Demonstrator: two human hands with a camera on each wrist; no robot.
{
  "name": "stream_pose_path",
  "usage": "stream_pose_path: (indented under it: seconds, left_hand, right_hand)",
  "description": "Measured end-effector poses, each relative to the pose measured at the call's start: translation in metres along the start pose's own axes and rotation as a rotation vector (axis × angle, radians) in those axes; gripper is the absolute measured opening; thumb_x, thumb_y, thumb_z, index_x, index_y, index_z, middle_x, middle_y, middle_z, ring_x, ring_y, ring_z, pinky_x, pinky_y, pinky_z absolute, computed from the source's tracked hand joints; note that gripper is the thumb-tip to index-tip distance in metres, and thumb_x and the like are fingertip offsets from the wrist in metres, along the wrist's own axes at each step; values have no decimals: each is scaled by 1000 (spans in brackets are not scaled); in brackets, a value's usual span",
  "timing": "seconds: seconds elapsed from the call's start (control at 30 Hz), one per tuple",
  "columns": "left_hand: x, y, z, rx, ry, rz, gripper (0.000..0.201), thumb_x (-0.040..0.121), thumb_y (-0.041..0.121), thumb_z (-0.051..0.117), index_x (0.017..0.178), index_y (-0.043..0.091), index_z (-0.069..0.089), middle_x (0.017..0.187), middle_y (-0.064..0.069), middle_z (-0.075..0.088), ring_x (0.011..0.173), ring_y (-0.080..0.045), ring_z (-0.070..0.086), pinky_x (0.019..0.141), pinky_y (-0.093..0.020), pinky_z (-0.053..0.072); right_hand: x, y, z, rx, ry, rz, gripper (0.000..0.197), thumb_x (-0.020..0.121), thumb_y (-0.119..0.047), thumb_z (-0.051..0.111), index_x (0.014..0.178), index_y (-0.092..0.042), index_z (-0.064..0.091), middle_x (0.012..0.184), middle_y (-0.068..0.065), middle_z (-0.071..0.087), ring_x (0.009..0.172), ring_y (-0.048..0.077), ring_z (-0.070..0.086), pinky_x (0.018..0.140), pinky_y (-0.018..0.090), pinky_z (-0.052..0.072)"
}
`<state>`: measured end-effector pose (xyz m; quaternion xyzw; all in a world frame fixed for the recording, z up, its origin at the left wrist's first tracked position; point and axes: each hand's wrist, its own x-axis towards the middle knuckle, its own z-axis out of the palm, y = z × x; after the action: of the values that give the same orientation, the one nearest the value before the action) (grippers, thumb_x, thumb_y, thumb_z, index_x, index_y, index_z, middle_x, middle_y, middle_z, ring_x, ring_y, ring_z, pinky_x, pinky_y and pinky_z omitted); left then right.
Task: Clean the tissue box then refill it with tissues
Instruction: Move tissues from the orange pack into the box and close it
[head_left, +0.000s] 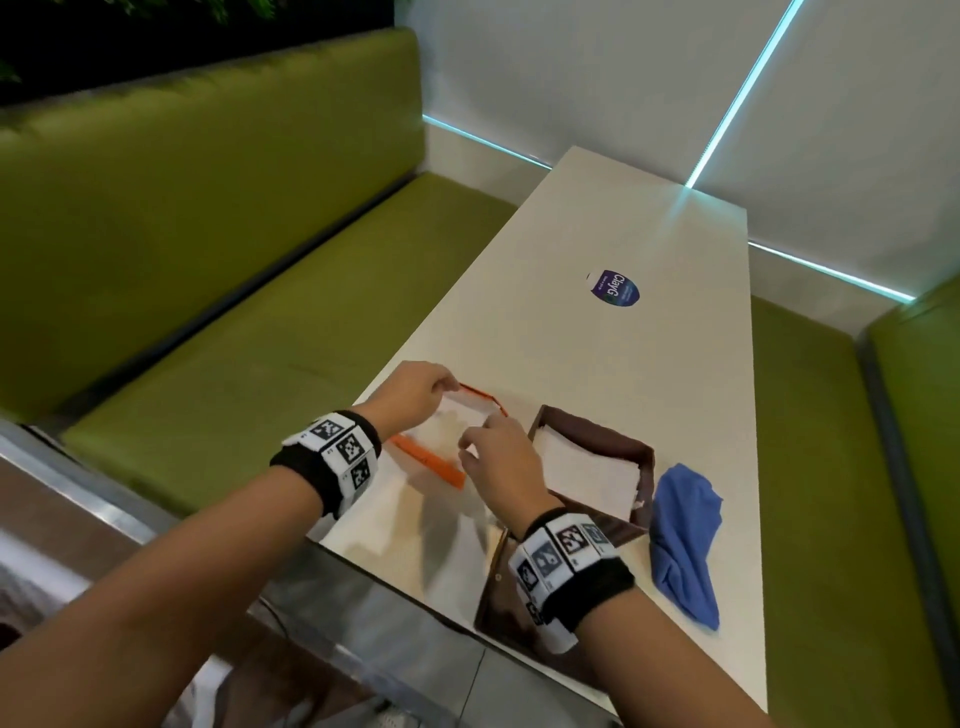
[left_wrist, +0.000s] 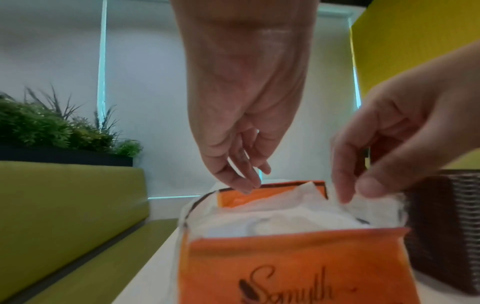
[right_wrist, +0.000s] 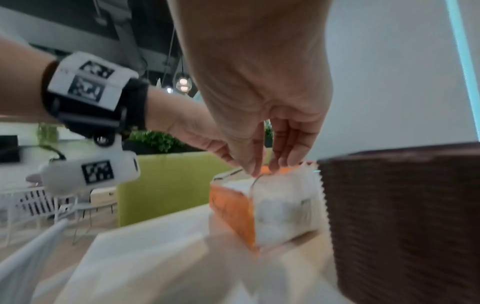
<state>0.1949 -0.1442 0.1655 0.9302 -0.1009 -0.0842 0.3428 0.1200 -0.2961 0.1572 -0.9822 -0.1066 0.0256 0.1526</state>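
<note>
The right hand (right_wrist: 259, 86) is hanging down from the top, big and close. Its fingertips (right_wrist: 279, 162) are pinching the top edge of an orange tissue pack (right_wrist: 262, 207). White tissues (right_wrist: 283, 207) are showing through the clear side of the pack. The left hand (right_wrist: 197, 133) is reaching in from the left and touching the top of the pack too. It is wearing a black wrist band (right_wrist: 91, 96) with white squares on it. The pack is sitting on a pale table (right_wrist: 145, 251). A dark brown woven box (right_wrist: 402, 222) is standing just beside the pack, on the right. A green bench back (right_wrist: 166, 185) is showing behind, looking blurry.
</note>
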Motion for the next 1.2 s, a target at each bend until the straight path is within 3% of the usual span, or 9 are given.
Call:
stream_pose_path:
  seconds: [0.13,0.27,0.37,0.53,0.7,0.87,0.93,1.07,1.2]
  left_hand:
    - [6,-18,2,120,-97,42,33,97,5,42,119,11,66,123,-5,65,107,-22,60,79,-19,38]
    - [11,-31,11,171,-133,79,26,99,20,52,120,14,66,123,-8,63,108,-22,60,90,-25,44]
    - [13,-35,11,176,-117,88,26,99,21,51,120,15,65,122,-7,62,108,-22,59,92,-29,46]
    - [20,-35,5,186,-98,98,26,98,18,51,119,15,65,124,-5,63,113,-21,58,95,-40,48]
    - [23,-35,1,197,-107,102,29,99,16,48,123,12,63,127,-7,62,118,-22,56,96,-32,44]
    - [23,-38,-1,199,-118,87,30,99,15,46,123,14,63,127,-7,62,118,-22,56,97,-35,46]
    - [22,-36,-2,211,-99,102,30,98,14,46,123,15,63,126,-6,62,117,-22,56,96,-38,47]
    - [25,-31,5,263,-109,133,28,98,18,46,121,16,62,125,-4,61,119,-23,53,95,-39,47]
    - [32,-28,17,413,-207,133,14,92,23,56,102,13,60,102,-7,59,109,-28,49,79,-35,46]
  right_hand:
    - [14,-12,14,-121,-59,30,26,95,-26,49,104,-10,68,109,11,61,117,30,47,91,37,42]
    - [19,-16,11,-191,-95,30,21,97,-15,45,106,-6,62,115,12,59,117,30,47,94,35,40]
    - [22,-16,11,-226,-126,26,22,95,-6,42,110,-5,59,120,13,56,121,29,44,97,34,38]
    - [24,-19,10,-340,-148,-31,27,98,-10,44,117,-7,62,122,14,56,124,32,43,104,36,35]
    - [27,-18,15,-329,-158,4,24,96,-9,45,115,-5,59,123,12,55,118,29,48,97,35,39]
    - [32,-17,24,-361,-143,-5,23,92,-6,50,113,-6,59,122,12,53,119,30,46,98,37,39]
    - [32,-18,25,-381,-116,-15,20,90,-8,54,107,-5,64,117,12,58,116,31,49,98,38,39]
    - [35,-24,27,-389,-63,23,10,66,-17,78,69,-9,72,85,10,64,88,30,62,82,39,50]
    - [29,-17,39,-354,-118,-61,22,90,-20,54,103,-15,70,115,7,53,113,29,46,98,42,35]
